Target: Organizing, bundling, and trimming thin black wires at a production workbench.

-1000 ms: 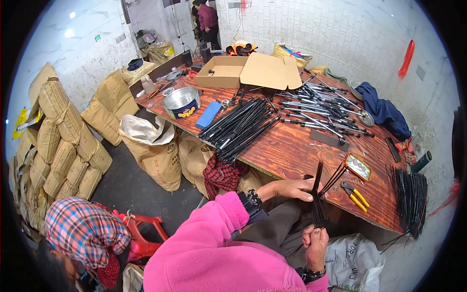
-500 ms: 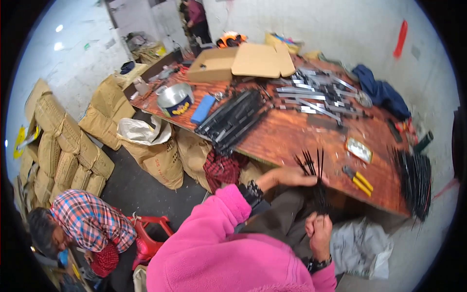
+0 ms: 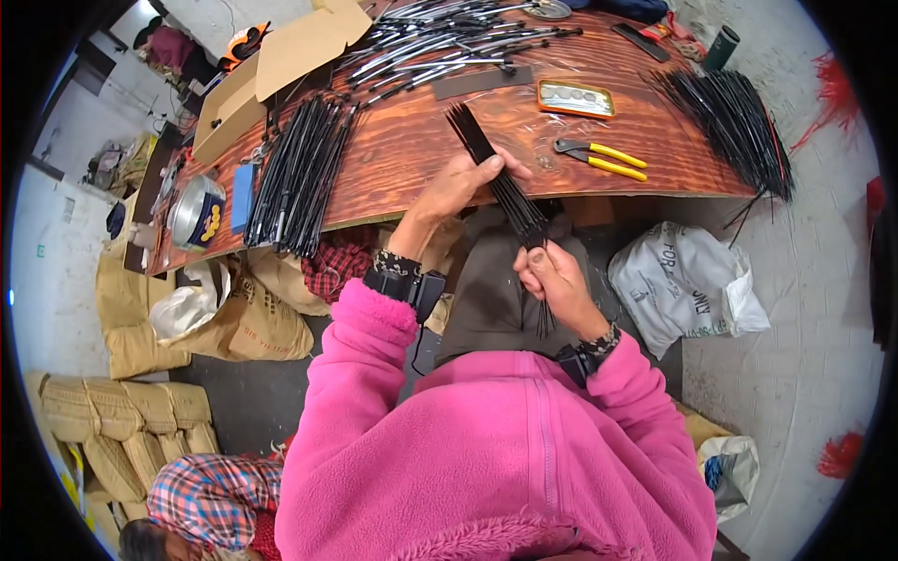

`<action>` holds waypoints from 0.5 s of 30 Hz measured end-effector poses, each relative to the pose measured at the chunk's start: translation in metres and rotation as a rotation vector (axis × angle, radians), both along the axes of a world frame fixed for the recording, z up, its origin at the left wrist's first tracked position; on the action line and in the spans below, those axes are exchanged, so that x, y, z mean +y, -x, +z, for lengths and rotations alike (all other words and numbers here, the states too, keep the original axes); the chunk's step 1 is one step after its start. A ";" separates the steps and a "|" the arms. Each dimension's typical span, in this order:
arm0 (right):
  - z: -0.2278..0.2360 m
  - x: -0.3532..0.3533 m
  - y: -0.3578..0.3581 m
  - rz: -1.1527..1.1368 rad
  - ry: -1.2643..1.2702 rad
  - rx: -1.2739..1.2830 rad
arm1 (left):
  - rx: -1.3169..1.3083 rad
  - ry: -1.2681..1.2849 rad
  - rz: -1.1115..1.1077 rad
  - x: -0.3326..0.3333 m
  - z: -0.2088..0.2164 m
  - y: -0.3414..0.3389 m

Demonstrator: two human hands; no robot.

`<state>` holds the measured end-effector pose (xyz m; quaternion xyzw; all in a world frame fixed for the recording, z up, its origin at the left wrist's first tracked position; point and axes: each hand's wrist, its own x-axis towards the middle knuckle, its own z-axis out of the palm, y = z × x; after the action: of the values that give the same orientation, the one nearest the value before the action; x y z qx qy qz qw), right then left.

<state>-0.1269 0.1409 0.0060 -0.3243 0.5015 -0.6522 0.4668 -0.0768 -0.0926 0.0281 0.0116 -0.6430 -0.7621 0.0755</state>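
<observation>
A bundle of thin black strands [image 3: 514, 202] slants over my lap, just off the table's near edge. My left hand [image 3: 456, 190] wraps round its upper part, thumb on top and fingertips showing past the far side. Lower down, my right hand [image 3: 558, 283] is closed on the same bundle, and loose ends hang beneath it. What the strands are exactly cannot be made out. Yellow-handled pliers [image 3: 601, 159] lie on the wooden table [image 3: 402, 154] to the right of my left hand, below an open tin [image 3: 576, 98].
A larger stack of black strands [image 3: 739, 126] overhangs the table's right end. Black rods [image 3: 304, 173] lie at left beside a blue block [image 3: 243, 198] and a metal pot [image 3: 196, 215]. Silvery rods [image 3: 440, 42] cover the back. A white sack [image 3: 687, 285] stands right. A person [image 3: 215, 500] sits lower left.
My view has turned, so the table now lies straight ahead. The bundle now lies at a slant with its strands together, and my left hand has closed round its upper part.
</observation>
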 end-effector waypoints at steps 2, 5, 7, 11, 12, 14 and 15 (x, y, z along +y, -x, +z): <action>-0.016 -0.004 0.007 -0.016 -0.015 0.014 | -0.015 -0.058 0.016 -0.007 -0.008 0.011; -0.042 -0.017 0.014 -0.021 -0.043 0.031 | 0.024 0.154 0.077 -0.024 -0.020 0.026; -0.059 -0.032 0.019 -0.025 0.007 0.072 | 0.047 0.166 0.126 -0.034 -0.027 0.031; -0.061 -0.064 0.034 -0.071 0.077 0.113 | 0.074 0.211 0.248 -0.052 -0.033 0.045; -0.062 -0.069 0.036 -0.089 0.098 0.123 | 0.065 0.246 0.279 -0.056 -0.033 0.048; -0.065 -0.070 0.040 -0.099 0.075 0.179 | 0.057 0.280 0.310 -0.057 -0.030 0.053; -0.067 -0.069 0.040 -0.107 0.052 0.233 | 0.058 0.302 0.266 -0.057 -0.030 0.053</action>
<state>-0.1669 0.0719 -0.0609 -0.3826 0.5520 -0.6467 0.3615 -0.1295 -0.1493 -0.0022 0.0632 -0.7403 -0.6404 0.1947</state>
